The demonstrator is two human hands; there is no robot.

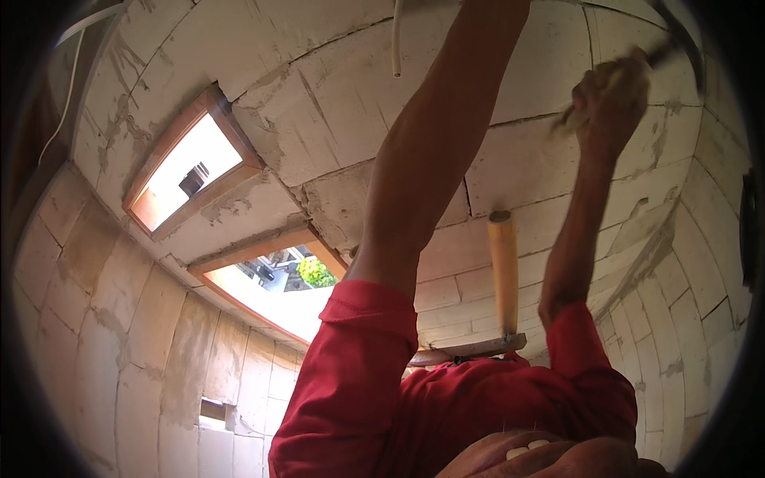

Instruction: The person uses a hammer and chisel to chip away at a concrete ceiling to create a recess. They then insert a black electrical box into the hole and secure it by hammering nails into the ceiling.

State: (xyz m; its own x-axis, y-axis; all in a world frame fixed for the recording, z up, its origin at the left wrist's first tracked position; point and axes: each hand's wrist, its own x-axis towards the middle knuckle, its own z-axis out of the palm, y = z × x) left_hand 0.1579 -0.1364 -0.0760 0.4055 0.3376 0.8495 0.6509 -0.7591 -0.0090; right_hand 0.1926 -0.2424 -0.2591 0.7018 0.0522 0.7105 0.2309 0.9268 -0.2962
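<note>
Head camera view, showing a person in a red shirt (pixel 486 398) within a room of pale block walls (pixel 526 163). The right hand (pixel 613 99), raised at the upper right, is closed around the handle of a hammer-like tool (pixel 663 54); both are blurred. The tool lies obliquely across the fist: its light handle end projects to the lower left, while its dark, curved head stands at the upper right, near the edge of the visible field. Whether the head touches the wall cannot be told. The left forearm (pixel 434 135) extends upward past the top edge; the left hand lies outside the field, and its state cannot be determined. A pale cable end (pixel 397 48) hangs just left of this forearm. Between the two arms, a round wooden pole (pixel 503 271) stands nearly upright in the view, its lower end near a wooden board (pixel 470 349). At left, two wood-framed openings (pixel 253 163) admit bright light; green foliage (pixel 316 272) is visible through the lower one.
</note>
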